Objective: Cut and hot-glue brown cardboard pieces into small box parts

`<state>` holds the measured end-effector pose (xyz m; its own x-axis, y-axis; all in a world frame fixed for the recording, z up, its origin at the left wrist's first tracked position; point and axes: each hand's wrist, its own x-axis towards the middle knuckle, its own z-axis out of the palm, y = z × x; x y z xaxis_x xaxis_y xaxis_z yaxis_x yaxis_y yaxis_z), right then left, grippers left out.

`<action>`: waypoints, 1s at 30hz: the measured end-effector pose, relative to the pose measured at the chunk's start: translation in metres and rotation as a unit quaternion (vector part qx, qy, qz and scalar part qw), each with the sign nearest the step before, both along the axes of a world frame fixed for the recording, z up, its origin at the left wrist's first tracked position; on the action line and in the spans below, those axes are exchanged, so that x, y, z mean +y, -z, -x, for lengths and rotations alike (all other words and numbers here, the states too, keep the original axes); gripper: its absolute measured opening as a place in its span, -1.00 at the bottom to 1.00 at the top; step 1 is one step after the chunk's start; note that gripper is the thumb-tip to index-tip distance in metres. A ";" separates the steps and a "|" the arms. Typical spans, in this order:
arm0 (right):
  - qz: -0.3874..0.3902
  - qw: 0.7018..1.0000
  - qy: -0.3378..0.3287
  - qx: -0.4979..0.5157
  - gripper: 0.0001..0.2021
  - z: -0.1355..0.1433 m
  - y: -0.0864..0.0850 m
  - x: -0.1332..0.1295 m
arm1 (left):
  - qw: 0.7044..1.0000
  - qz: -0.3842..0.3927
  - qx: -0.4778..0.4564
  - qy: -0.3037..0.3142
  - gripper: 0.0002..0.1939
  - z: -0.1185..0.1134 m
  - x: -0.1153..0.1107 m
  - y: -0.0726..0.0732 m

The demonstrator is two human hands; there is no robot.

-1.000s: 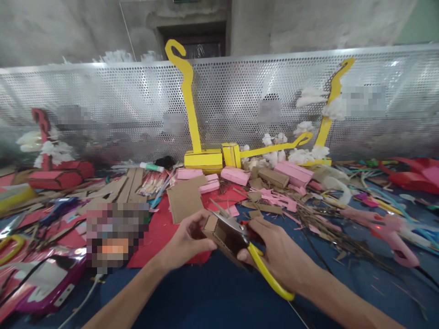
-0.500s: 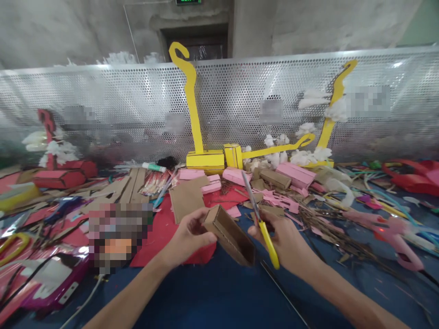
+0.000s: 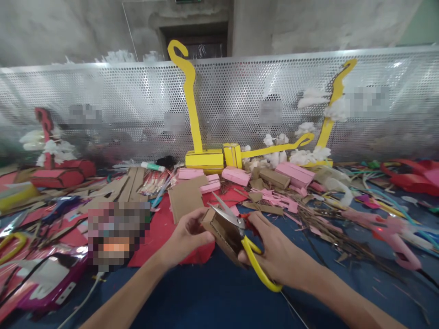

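A bare concrete wall [image 3: 308, 27] rises at the back of the room, and in front of it a perforated metal panel [image 3: 226, 105] runs along the far edge of the blue counter [image 3: 192, 297]. Against that panel stands a tall yellow hook-topped strip [image 3: 192, 109] on a yellow box [image 3: 204, 160], with a red box [image 3: 56, 178] over toward the far left corner. Near the middle of the counter, toward its near edge, the person's left hand [image 3: 187, 237] pinches one end of a small cardboard box [image 3: 221, 235] between thumb and fingers, holding it tilted above the surface. The right hand [image 3: 270, 249] is curled round the handles of a pair of scissors [image 3: 241, 223], fingers bent and the handles spread; the blades are parted and reach across the top of the cardboard box toward the left hand. Behind the left hand I see a flat cardboard piece [image 3: 185, 198] lying on red paper [image 3: 151, 246]. Pink boxes [image 3: 295, 174] sit farther back toward the far edge, twigs [image 3: 318, 224] are strewn to the right, and a pink glue gun [image 3: 387, 228] lies beside them near the counter's right side.
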<state>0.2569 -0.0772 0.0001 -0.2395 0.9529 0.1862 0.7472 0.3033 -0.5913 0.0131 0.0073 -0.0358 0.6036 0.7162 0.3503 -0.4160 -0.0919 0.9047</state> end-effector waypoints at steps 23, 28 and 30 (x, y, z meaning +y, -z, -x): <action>-0.006 1.000 -0.018 -0.025 -0.69 -0.002 0.000 0.000 | 0.999 0.020 0.038 0.007 -0.54 0.004 -0.002 0.003; -0.020 0.999 -0.024 -0.015 -0.67 -0.001 0.003 0.001 | 0.999 0.026 0.041 0.017 -0.57 0.006 -0.003 0.000; -0.028 0.999 -0.029 -0.006 -0.69 -0.001 0.004 0.000 | 0.999 0.033 0.037 0.021 -0.56 0.006 -0.003 -0.003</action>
